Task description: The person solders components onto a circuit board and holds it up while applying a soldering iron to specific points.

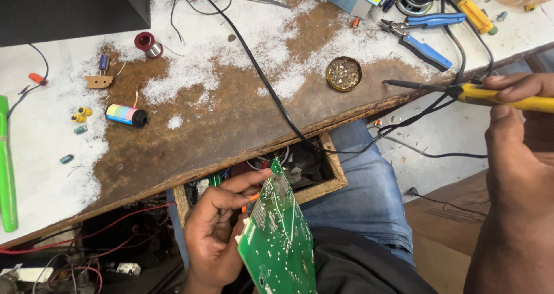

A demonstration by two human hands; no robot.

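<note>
A person's left hand (216, 236) pinches a green circuit board (280, 242) by its edge, below the worn desk (231, 121). It looks light, stiff and fragile. The right hand (516, 126) grips a yellow soldering iron (490, 96) beside the desk's edge.

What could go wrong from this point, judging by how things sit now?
The soldering iron in the right hand hangs off the bench edge above the jeans-clad lap; a slip might burn it. Its tip sits near black cables, which could scorch. The left hand grips the green circuit board unsupported.
</note>
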